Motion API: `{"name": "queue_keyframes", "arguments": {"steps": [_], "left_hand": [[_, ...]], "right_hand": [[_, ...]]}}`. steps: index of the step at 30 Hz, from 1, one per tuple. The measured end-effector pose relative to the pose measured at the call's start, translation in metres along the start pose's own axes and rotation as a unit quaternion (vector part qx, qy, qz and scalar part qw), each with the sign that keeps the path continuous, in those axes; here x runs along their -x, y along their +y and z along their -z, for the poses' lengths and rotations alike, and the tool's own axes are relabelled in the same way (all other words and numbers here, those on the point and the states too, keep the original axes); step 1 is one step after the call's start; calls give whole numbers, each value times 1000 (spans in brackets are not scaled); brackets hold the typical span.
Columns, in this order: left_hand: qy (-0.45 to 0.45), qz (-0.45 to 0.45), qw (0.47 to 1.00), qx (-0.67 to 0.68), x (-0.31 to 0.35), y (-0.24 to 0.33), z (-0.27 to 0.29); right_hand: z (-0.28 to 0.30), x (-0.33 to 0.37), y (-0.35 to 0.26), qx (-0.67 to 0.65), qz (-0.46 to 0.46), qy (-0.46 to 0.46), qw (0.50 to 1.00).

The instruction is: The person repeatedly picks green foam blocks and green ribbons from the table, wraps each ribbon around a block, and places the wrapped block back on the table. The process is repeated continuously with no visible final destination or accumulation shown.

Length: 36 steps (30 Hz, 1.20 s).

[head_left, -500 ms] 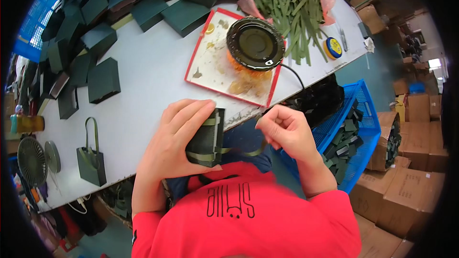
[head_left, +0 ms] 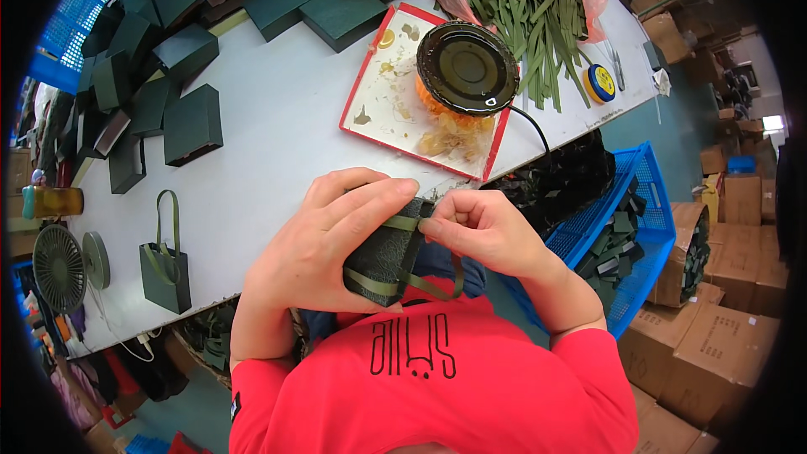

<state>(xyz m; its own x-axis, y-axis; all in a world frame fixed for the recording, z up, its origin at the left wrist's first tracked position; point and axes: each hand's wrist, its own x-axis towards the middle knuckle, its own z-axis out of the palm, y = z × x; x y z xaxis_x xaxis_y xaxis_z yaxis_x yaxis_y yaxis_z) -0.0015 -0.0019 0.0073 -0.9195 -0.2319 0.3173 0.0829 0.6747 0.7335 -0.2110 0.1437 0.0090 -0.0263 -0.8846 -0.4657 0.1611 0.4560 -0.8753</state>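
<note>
My left hand (head_left: pixel 336 231) grips a small dark green box (head_left: pixel 382 262) from its left side, fingers over the top and thumb below. Two bands of olive green ribbon (head_left: pixel 373 282) cross the box face. At the box's right upper edge, my right hand (head_left: pixel 479 231) pinches the ribbon between thumb and forefinger. From there the ribbon hangs in a loop and comes back to the box's lower right side. On the table to the left stands a similar green box (head_left: pixel 166 279) with a ribbon handle on top.
A round black pot of dark liquid (head_left: pixel 467 67) stands on a red-edged, stained board (head_left: pixel 370 109). Green boxes (head_left: pixel 192 122) pile up at the back left. Ribbon strips (head_left: pixel 538 17) spill from a pink bag. A blue crate (head_left: pixel 651 227) and cartons (head_left: pixel 714 336) sit to the right.
My right hand has moved left to the box, carrying the ribbon end to its upper right edge. The ribbon now bends in a loop. My left hand has tilted the box.
</note>
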Motion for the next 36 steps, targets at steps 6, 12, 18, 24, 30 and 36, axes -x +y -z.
{"name": "queue_keyframes", "arguments": {"steps": [6,12,18,24,30,36], "left_hand": [[-8,-20,1000,-13,0,1,1],[-33,-53,996,-63,-3,7,3],[-72,-36,993,-82,-4,8,2],[-12,-10,1000,-17,9,-11,-3],[1,19,1000,6,9,-8,-3],[-50,15,997,-56,1,0,-2]], "right_hand": [[-2,-3,-4,30,-17,3,999],[3,-13,13,60,-4,-29,998],[6,-19,27,35,7,-49,998],[12,-11,7,21,-12,-40,999],[5,-10,11,0,-6,3,1000],[-5,-17,19,89,17,41,995]]}}
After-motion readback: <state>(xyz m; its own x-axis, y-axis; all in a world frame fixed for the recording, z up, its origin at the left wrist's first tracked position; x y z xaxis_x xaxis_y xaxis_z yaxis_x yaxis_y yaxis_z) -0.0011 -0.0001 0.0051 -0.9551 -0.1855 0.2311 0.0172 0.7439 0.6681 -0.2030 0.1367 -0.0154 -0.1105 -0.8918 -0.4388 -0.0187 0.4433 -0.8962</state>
